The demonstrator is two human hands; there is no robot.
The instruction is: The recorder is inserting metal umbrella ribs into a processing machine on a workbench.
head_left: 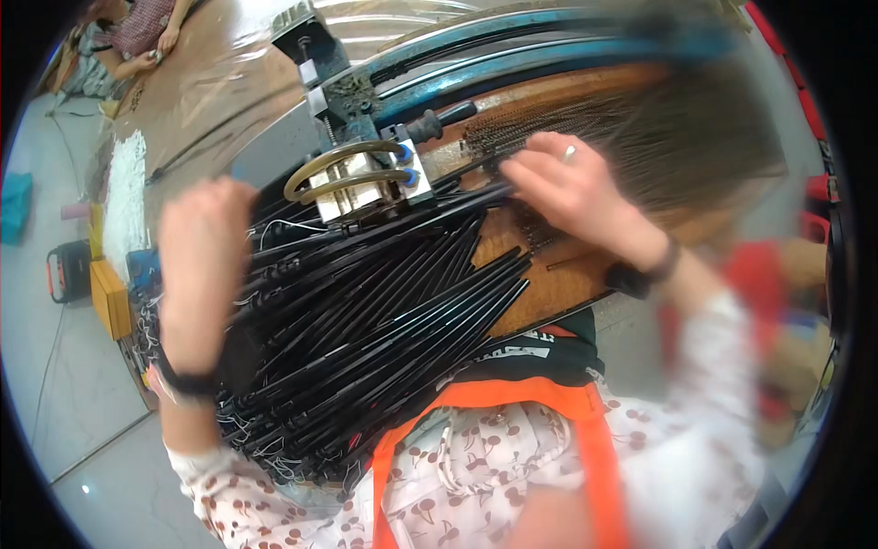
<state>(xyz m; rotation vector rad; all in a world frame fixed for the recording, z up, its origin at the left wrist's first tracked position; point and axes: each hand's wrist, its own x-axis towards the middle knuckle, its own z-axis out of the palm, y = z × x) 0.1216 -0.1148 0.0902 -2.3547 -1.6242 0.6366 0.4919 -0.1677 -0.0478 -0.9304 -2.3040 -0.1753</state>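
Note:
A large bundle of slim black rods (393, 320) lies across the bench in front of me, with white threads at the left ends. My right hand (567, 183), with a ring on one finger, is closed around the end of a black rod just right of a metal clamping machine (357, 188). Two curved hoses and blue fittings sit on top of that machine. To its left, my left hand (206, 242) is raised over the threaded ends of the rods. Motion blurs it; its fingers look curled in, and whatever they hold is hidden.
A blue rail (549, 64) runs behind the machine. Many thin, dark coiled strips (640, 137) lie on the wooden bench at right. A yellow box (110, 297) stands at the left edge. Another person's hand (167, 38) shows at the far left.

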